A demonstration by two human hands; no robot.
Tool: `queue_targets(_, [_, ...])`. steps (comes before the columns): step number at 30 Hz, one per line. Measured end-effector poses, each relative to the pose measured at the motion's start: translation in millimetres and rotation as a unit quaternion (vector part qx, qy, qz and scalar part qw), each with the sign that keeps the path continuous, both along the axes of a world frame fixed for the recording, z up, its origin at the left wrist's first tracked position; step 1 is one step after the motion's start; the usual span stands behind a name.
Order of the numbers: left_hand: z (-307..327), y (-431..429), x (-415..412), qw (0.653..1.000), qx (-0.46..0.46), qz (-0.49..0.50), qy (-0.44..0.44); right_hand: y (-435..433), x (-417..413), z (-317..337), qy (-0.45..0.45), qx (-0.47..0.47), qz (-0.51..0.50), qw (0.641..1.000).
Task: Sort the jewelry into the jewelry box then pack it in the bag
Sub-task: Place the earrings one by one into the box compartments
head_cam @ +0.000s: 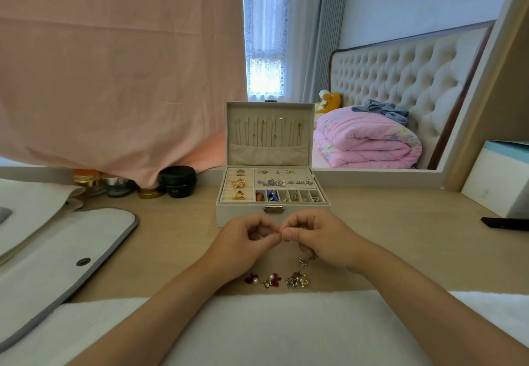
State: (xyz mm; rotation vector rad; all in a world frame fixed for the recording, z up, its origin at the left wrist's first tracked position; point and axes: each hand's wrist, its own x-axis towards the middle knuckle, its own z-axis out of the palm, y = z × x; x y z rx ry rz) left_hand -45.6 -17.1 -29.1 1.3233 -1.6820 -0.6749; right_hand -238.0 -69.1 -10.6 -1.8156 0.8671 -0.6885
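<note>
Jewelry box (272,217): off-white, rectangular, on the tabletop (400,237), metal clasp (273,209) facing the person. Lid (270,134) open and upright, with thin chains (269,132) hanging above its pocket. Tray: gold pieces in the left ring rolls (238,185), small earrings on the rear panel (284,182), front row of compartments (290,195) partly filled.

Loose jewelry (276,279): red-flower pearl and gold pieces in a row near the tabletop's front edge.

Small piece: pinched between left hand (246,239) and right hand (317,239); too small to identify.

Bag (57,251): white, grey trim, flap with snap (83,261), lying flat at the left.
</note>
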Motion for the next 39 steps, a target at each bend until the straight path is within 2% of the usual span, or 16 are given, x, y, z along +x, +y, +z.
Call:
queue_targets(7, [2.1, 2.8, -2.3, 0.999, 0.012, -0.002, 0.046, 4.1, 4.6, -2.0, -0.049, -0.008, 0.005, 0.999])
queue_targets(17, [18.6, -4.1, -14.3, 0.997, -0.005, 0.034, 0.073, 3.9, -1.7, 16.5, -0.078, -0.089, -0.093, 0.989])
queue_targets(21, [36.3, -27.1, -20.8, 0.996, -0.019, 0.040, 0.071, -12.8, -4.1, 28.2, -0.123, -0.093, -0.123, 0.980])
queue_targets(26, [52.2, -67.3, -32.2, 0.994, -0.032, 0.068, 0.076, -52.4, -8.4, 42.8, -0.113, -0.110, -0.201, 0.967])
queue_targets(29, [59.5, -90.4, -34.9, 0.991, -0.041, 0.084, 0.096, -83.2, -14.6, 46.6, -0.061, -0.131, -0.232, 0.962])
queue_targets(32, [66.3, -113.5, -34.3, 0.990, -0.043, 0.085, 0.104, -112.6, -17.4, 42.7, 0.027, -0.167, -0.251, 0.953])
queue_targets(39, [67.1, -155.9, -26.0, 0.992, -0.033, 0.091, 0.076, -149.5, -6.0, 40.7, 0.230, -0.261, -0.252, 0.903])
